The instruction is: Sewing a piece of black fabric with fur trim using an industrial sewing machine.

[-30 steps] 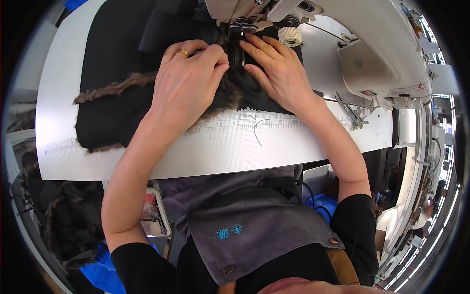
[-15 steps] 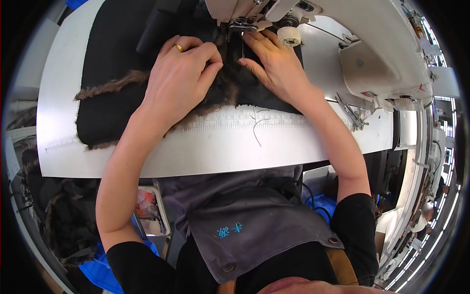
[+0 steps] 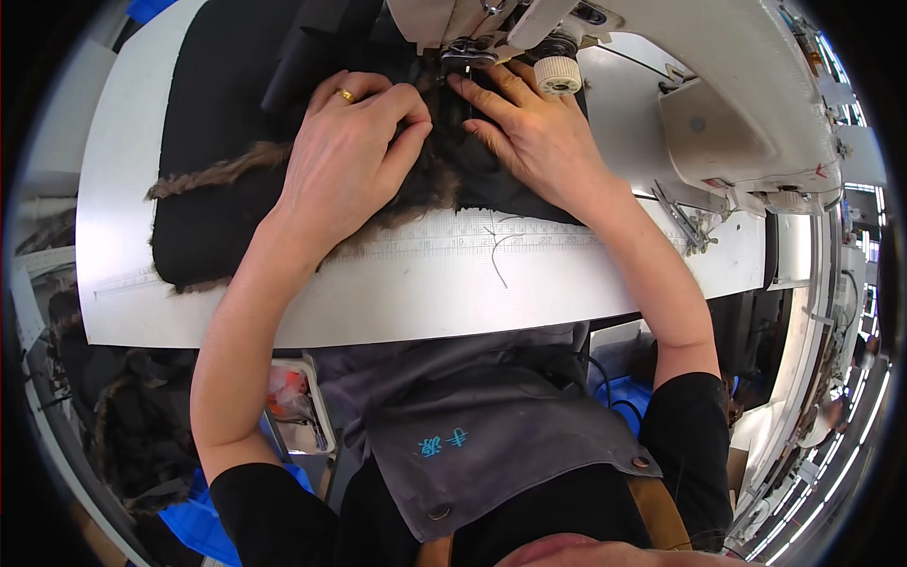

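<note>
My left hand [image 3: 350, 165], with a gold ring, is closed on black fabric [image 3: 213, 94] edged with brown fur [image 3: 213, 165], left of the needle area; its fingertips are partly hidden. My right hand [image 3: 543, 146] lies spread on the fabric just right of the sewing machine's presser foot [image 3: 465, 57], index fingertip beside it and some fingertips behind the white knob [image 3: 558, 76]. A dark strip at the needle shows between my hands, too shadowed to make out.
The machine arm [image 3: 727, 113] fills the upper right. Scissors or metal tools [image 3: 685, 217] lie on the white table [image 3: 397, 302] with a printed scale. Below it are a tray of small items [image 3: 298, 406], dark fur-trimmed pieces [image 3: 123, 425] and blue bins [image 3: 198, 510].
My left hand has moved slightly left from where it was a second ago, away from the needle. My right index fingertip has shifted left toward the presser foot.
</note>
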Action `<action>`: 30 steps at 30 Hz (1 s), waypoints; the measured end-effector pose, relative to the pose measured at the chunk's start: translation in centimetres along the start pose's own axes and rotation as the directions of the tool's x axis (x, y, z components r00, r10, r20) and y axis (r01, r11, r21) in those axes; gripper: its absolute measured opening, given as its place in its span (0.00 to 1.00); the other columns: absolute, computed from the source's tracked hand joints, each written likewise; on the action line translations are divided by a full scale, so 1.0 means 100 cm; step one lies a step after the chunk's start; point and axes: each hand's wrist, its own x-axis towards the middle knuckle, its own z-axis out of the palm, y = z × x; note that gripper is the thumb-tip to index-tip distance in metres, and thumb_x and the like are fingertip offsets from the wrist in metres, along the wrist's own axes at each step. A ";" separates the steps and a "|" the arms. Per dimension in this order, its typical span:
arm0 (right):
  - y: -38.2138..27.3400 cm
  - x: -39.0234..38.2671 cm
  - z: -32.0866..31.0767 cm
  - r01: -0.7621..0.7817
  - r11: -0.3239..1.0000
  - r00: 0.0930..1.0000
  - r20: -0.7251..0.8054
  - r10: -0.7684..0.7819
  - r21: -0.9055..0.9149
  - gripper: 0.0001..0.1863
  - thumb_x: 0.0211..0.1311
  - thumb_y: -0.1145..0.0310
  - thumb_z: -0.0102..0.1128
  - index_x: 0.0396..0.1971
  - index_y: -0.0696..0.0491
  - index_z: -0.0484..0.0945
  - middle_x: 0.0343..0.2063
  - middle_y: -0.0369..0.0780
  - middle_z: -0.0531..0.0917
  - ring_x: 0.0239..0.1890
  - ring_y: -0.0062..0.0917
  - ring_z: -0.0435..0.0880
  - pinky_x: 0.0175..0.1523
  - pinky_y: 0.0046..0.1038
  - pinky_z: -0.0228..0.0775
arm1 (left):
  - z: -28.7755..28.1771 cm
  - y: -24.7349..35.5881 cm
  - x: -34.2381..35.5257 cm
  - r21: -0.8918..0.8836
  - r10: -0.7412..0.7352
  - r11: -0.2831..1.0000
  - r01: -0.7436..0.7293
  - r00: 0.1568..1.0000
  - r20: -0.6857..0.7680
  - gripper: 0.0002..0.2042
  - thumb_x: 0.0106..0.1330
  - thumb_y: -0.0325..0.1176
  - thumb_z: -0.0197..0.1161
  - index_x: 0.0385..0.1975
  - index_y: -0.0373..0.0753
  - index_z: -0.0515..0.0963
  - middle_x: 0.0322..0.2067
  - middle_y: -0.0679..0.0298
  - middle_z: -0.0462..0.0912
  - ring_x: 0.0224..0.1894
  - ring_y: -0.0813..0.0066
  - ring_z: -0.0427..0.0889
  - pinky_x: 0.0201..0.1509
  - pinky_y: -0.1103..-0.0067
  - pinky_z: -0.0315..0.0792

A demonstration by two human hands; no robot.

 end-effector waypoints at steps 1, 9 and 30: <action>0.000 0.001 0.001 -0.003 1.000 1.000 0.001 0.003 -0.028 0.20 0.65 0.53 0.58 0.53 0.44 0.79 0.45 0.43 0.82 0.55 0.40 0.75 0.54 0.40 0.66 | 0.000 -0.002 0.002 0.001 0.000 1.000 0.000 1.000 0.003 0.04 0.62 0.30 0.61 0.32 0.38 0.79 0.34 0.64 0.83 0.46 0.63 0.77 0.58 0.69 0.66; 0.017 0.011 0.013 -0.053 0.998 0.998 -0.016 0.053 0.038 0.21 0.64 0.51 0.58 0.49 0.49 0.81 0.43 0.43 0.83 0.55 0.41 0.75 0.55 0.41 0.65 | 0.002 -0.030 0.020 -0.006 0.058 0.998 -0.058 0.998 -0.040 0.05 0.60 0.33 0.62 0.32 0.40 0.79 0.25 0.59 0.79 0.39 0.59 0.78 0.52 0.69 0.71; -0.006 -0.009 0.003 -0.004 1.000 1.000 -0.031 0.004 -0.023 0.24 0.62 0.55 0.62 0.53 0.53 0.77 0.47 0.44 0.80 0.55 0.41 0.75 0.54 0.43 0.69 | -0.019 0.007 0.013 -0.147 0.112 0.984 -0.099 0.991 0.080 0.04 0.61 0.29 0.62 0.31 0.36 0.77 0.43 0.62 0.84 0.50 0.62 0.78 0.55 0.69 0.71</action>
